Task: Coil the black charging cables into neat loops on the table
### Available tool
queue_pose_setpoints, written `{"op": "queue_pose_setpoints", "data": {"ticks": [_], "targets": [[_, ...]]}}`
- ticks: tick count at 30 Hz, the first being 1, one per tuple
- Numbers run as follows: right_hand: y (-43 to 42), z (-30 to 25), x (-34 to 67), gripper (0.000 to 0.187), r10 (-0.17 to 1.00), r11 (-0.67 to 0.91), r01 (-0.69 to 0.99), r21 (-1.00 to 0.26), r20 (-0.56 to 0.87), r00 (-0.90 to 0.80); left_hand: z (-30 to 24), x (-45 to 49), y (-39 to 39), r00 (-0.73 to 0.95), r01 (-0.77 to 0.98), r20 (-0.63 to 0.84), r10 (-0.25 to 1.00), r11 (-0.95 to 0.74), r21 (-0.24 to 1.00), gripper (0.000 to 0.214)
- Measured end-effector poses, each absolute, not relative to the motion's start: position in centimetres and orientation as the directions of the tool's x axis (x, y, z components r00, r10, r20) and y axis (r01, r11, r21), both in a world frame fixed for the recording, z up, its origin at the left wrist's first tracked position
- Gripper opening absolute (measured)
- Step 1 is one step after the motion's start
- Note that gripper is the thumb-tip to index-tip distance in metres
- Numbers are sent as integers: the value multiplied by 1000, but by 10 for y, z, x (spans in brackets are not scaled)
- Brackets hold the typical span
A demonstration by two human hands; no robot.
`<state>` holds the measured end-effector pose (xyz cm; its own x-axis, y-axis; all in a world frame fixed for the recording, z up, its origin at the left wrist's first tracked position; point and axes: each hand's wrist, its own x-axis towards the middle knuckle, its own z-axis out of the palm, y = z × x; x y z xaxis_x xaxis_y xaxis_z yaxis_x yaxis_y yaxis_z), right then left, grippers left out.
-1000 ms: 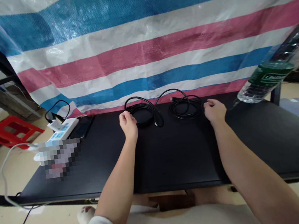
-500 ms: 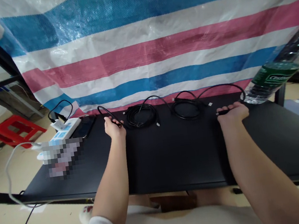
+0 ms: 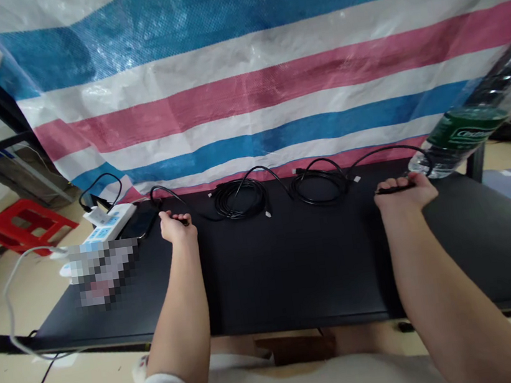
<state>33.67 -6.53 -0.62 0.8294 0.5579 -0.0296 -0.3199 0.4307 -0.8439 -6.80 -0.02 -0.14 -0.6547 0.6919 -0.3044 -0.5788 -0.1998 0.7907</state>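
Observation:
A long black cable lies along the back of the black tabletop [image 3: 288,262], with one coil [image 3: 240,198] left of centre and a smaller coil [image 3: 319,184] to its right. My left hand [image 3: 177,225] is closed around one end of the cable, which arches up behind the fingers. At the other side my right hand [image 3: 406,192] grips the opposite end, a dark plug pointing left out of the fist. The cable loops back from this hand towards the smaller coil. Small white tags lie beside the coils.
On the left stand a white power strip [image 3: 116,225] with a plugged-in charger and a dark phone [image 3: 141,222]. A large water bottle [image 3: 459,133] is at the back right. Striped plastic sheeting [image 3: 240,74] hangs behind the table; a red stool [image 3: 27,225] is beyond its left end.
My left hand has shifted left with its cable end, and my right hand slightly right with its own. The gap between the hands is wider; the coils stay put.

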Motion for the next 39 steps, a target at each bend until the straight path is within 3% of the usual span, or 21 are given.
{"op": "queue_pose_setpoints", "data": {"ticks": [1,3,9,13,17,20,24,27,30,32,35,39], "targets": [[-65,-2,330,23,533,417,-358,-835,-94,841,-2,-64,0,-651,-561,-291,701,-185,807,28],[-62,1,319,23,515,393,-315,-864,-77,854,-4,-57,-1,-660,-507,-253,707,-170,845,24],[-48,-13,297,27,581,237,137,-962,253,773,-8,-45,-3,-694,-208,-55,718,-127,970,16],[-47,-21,280,36,651,44,402,-915,332,683,-8,-38,-5,-634,-170,-22,773,-112,979,13],[-52,-16,261,37,801,-134,600,-789,271,534,-9,-31,-7,-576,-112,11,817,-92,989,10],[-54,-8,254,30,825,-166,619,-768,235,513,-10,-29,-8,-557,-63,65,828,-120,991,8],[-52,-5,258,15,767,-114,482,-869,231,598,-9,-32,-13,-491,113,220,843,-189,975,14],[-47,-11,263,25,727,-51,379,-924,225,649,-7,-34,-15,-473,204,295,830,-222,953,27],[-40,-21,268,38,668,76,238,-968,227,709,-4,-35,-14,-504,62,249,827,-253,965,20],[-37,-27,271,41,612,176,228,-958,288,736,-2,-35,-12,-531,-100,203,823,-299,949,20],[-36,-33,271,53,545,208,385,-899,433,718,1,-36,-12,-555,-275,155,817,-357,893,32],[-40,-34,267,72,492,97,602,-792,565,663,5,-34,-17,-507,-371,134,852,-355,858,28]]}}
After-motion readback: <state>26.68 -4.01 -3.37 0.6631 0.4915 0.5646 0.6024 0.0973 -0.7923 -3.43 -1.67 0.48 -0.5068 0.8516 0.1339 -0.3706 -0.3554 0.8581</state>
